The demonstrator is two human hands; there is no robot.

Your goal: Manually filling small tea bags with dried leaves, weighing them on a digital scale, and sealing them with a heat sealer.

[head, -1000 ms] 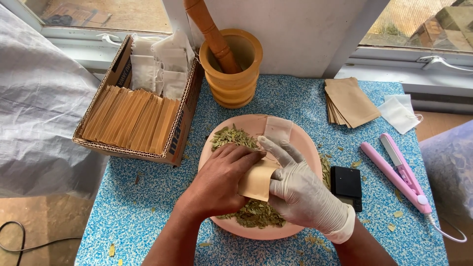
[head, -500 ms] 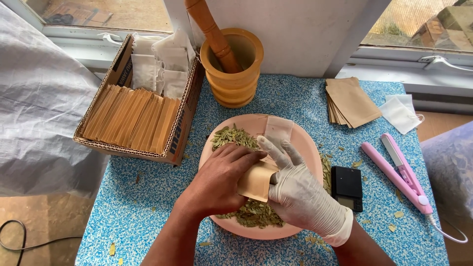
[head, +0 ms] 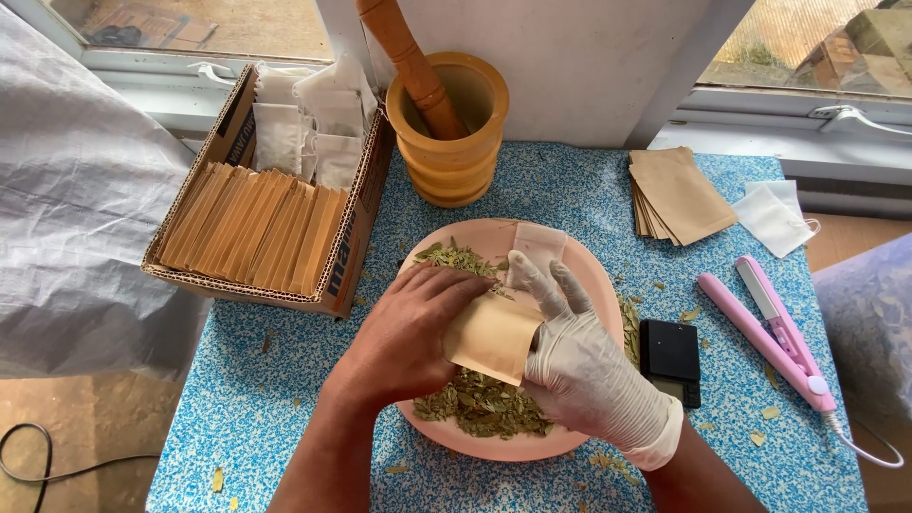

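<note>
- head view: left hand (head: 404, 337) is bare, right hand (head: 579, 356) wears a white glove; both hover over a pink plate (head: 603, 285) at the middle of the blue speckled tabletop (head: 570, 195).
- betw. the two hands sits a small tan paper pouch (head: 494, 334), tilted, held just above the plate.
- left fingers (head: 456, 285) curl over the pouch's upper-left edge & close on it; right fingers (head: 543, 280) are spread fairly wide, with the palm side against the pouch's right edge. can't tell how firmly the right one pinches.
- dried green leaves (head: 480, 404) lie heaped on the plate under the pouch, w/ more at the plate's upper left; loose bits are scattered on the tabletop.
- a white sachet (head: 540, 245) lies on the plate's far side, just behind the right fingertips.
- cardboard box (head: 353, 249) at left holds a row of tan pouches standing on edge, w/ white sachets at its back.
- wooden mortar (head: 454, 161) w/ pestle (head: 410, 62) stands beyond the plate, near the window.
- stack of tan pouches (head: 679, 195) at upper right, w/ a white sachet just beside it.
- small black scale (head: 671, 356) touches the plate's right rim; a pink sealer tool (head: 774, 332) lies further right, w/ its cord trailing off the edge.
</note>
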